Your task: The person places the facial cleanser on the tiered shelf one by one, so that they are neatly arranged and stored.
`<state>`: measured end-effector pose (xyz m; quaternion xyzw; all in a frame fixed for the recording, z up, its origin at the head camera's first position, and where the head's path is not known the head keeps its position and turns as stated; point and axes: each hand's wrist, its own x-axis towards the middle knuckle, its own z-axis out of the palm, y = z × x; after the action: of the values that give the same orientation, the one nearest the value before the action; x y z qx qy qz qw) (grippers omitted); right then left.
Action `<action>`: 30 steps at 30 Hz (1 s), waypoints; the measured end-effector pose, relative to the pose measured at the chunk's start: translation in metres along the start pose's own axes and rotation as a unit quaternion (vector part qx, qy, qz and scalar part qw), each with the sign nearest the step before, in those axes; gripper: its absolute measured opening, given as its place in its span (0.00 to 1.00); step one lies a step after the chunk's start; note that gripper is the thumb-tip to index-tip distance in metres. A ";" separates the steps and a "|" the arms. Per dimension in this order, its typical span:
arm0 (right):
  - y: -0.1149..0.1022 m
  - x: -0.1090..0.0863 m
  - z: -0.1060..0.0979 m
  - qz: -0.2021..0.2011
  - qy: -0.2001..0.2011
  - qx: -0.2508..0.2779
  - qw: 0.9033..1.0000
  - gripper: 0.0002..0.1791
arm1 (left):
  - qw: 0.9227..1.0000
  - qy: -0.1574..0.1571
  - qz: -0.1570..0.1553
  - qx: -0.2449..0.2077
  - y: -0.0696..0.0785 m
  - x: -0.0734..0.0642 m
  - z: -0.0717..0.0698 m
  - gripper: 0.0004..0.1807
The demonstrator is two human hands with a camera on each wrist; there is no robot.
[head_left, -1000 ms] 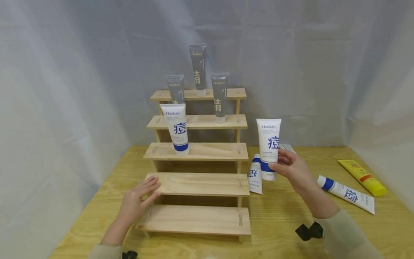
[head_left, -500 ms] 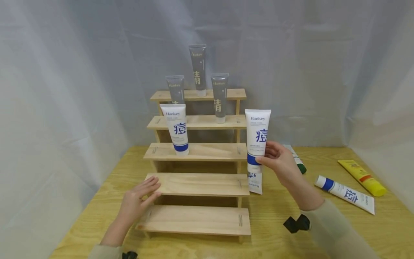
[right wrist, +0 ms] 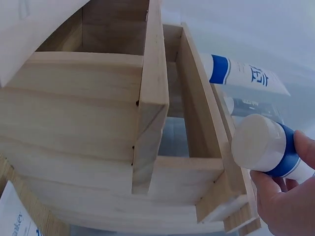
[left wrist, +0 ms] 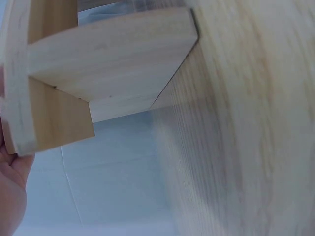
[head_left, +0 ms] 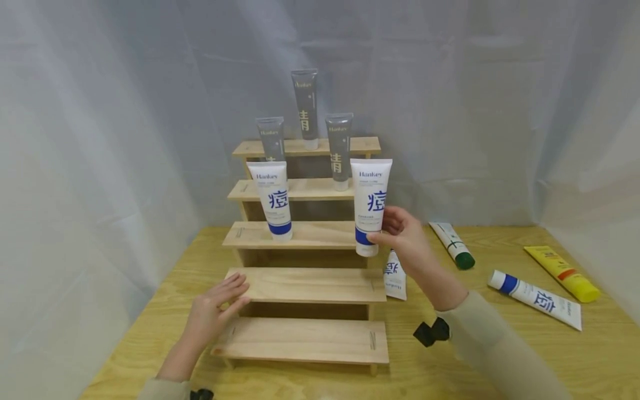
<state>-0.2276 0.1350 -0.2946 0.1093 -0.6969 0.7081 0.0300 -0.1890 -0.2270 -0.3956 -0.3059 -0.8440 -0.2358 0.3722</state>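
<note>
My right hand (head_left: 407,241) pinches a white squeeze tube (head_left: 370,186) with a blue band near its cap, holding it upright at the right end of the middle shelf (head_left: 320,233) of a wooden stepped rack. In the right wrist view its white cap (right wrist: 253,142) points toward the camera, thumb and fingers around the blue band. A matching white tube (head_left: 272,194) stands cap-down at that shelf's left. My left hand (head_left: 215,305) rests with extended fingers on the left end of the shelf below (head_left: 310,284). In the left wrist view the left hand (left wrist: 12,196) shows only partly beside the board.
Grey tubes (head_left: 306,108) stand on the two upper shelves. On the table (head_left: 440,344), right of the rack, lie a white-and-blue tube (head_left: 395,278), another such tube (head_left: 535,297), a green-capped tube (head_left: 450,241) and a yellow tube (head_left: 562,272). Pale sheeting (head_left: 450,111) hangs behind and on both sides.
My right hand has carried the white tube leftward and slightly up, from beside the rack to the right end of the middle shelf. My left hand has stayed in place.
</note>
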 end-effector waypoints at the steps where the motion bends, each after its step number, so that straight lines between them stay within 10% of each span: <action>1: 0.000 0.002 0.003 -0.002 0.002 0.002 1.000 0.31 | 1.000 0.000 -0.001 0.000 0.000 0.000 0.000 0.16; 30: 0.016 0.034 0.039 -0.049 0.020 0.001 0.999 0.29 | 1.000 0.001 0.003 -0.007 0.001 0.000 0.000 0.15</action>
<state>-0.2593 0.0921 -0.3032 0.1292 -0.6897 0.7082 0.0783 -0.1879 -0.2268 -0.3956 -0.3105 -0.8409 -0.2413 0.3717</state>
